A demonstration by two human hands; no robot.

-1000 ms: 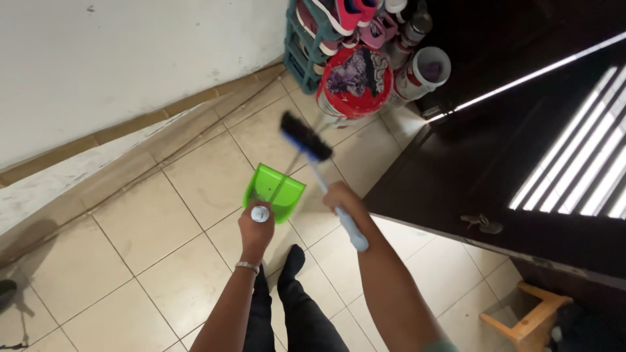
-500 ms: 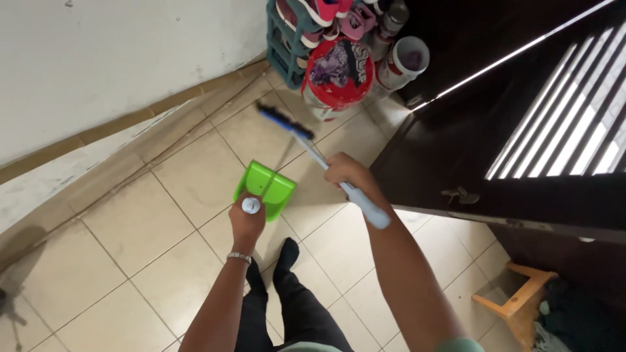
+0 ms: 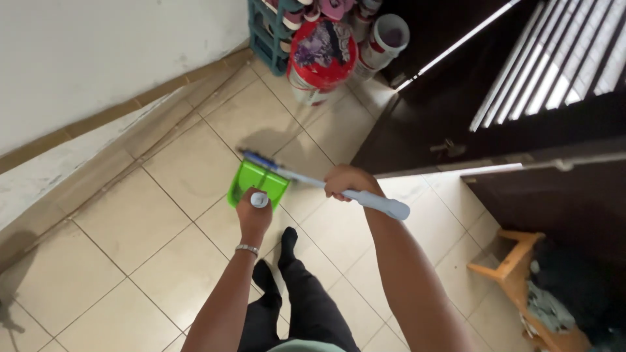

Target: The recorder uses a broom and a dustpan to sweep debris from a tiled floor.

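Observation:
My left hand [image 3: 253, 218] grips the white-capped upright handle of a green dustpan [image 3: 249, 180] that rests on the beige floor tiles. My right hand [image 3: 346, 180] holds the pale blue handle of a broom [image 3: 386, 203]. The broom's blue brush head [image 3: 259, 160] lies at the dustpan's far edge, blurred by motion. A metal bracelet circles my left wrist. My dark-trousered legs stand just below the dustpan.
A red bucket [image 3: 317, 53] filled with cloth and a white pot [image 3: 388, 36] stand by a teal shoe rack [image 3: 267, 31] at the top. A dark wooden door [image 3: 495, 130] with slats fills the right. A wooden stool [image 3: 521, 274] stands at lower right.
The broom head has swept from near the red bucket back toward me, down to the dustpan's edge. My right hand swung the handle lower. The dustpan stayed in place.

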